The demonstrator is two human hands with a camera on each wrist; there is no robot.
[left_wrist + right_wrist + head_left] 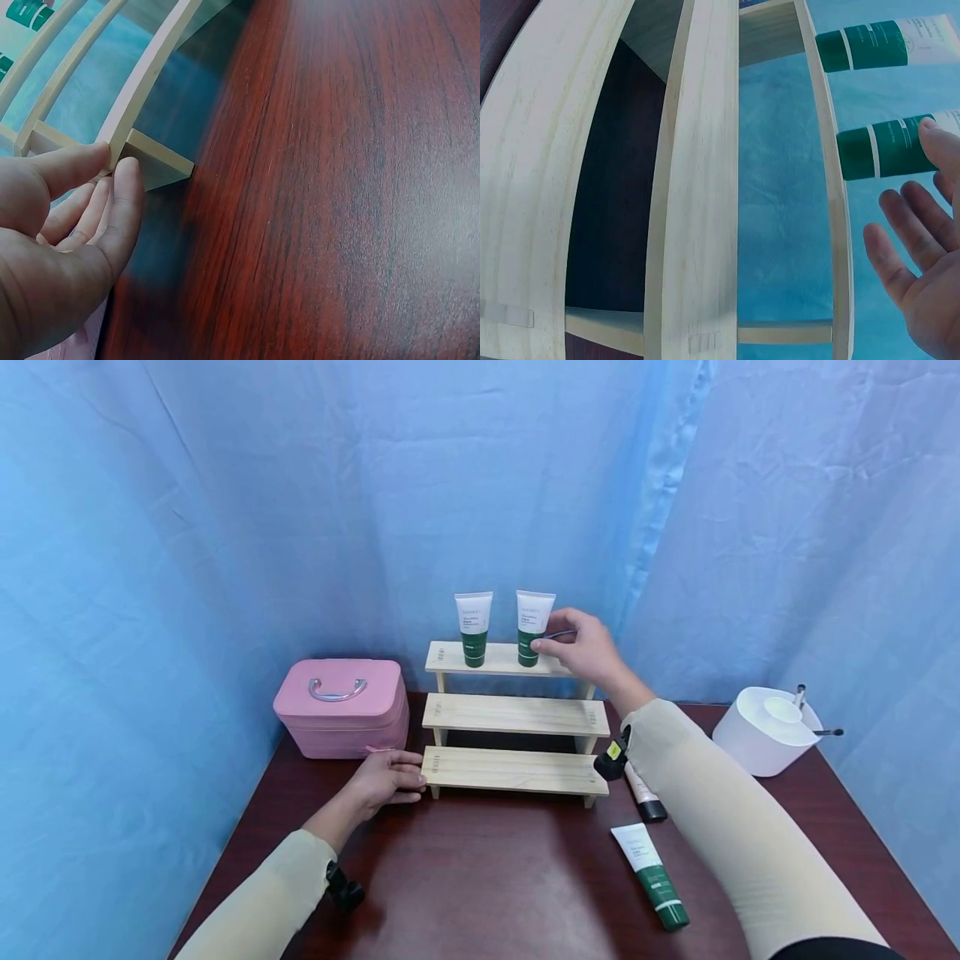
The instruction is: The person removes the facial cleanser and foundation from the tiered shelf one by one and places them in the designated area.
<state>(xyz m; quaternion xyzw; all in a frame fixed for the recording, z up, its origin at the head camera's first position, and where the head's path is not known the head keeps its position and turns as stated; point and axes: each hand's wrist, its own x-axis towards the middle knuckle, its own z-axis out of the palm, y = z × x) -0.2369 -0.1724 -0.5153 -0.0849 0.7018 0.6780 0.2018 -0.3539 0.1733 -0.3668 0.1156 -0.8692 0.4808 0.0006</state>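
A three-tier wooden stand (pixel 517 714) is set on the dark red table. On its top board two white-and-green squeeze tubes stand upright on their caps, the left tube (pixel 474 628) free of any hand. My right hand (pixel 585 647) pinches the right tube (pixel 889 150) by its side, with the thumb in front; the other fingers are spread away from it. At the left end of the lowest board (pixel 150 71), my left hand (pixel 71 240) pinches the corner between thumb and index finger. A third white-and-green tube (pixel 651 875) lies on the table at the right.
Left of the stand sits a pink case (pixel 341 710) with a silver handle. A tube with a black cap (pixel 651 810) lies partly under my right forearm. A white container (pixel 765 731) holding dark-tipped sticks stands at the right. Blue curtains (pixel 360 510) surround the table.
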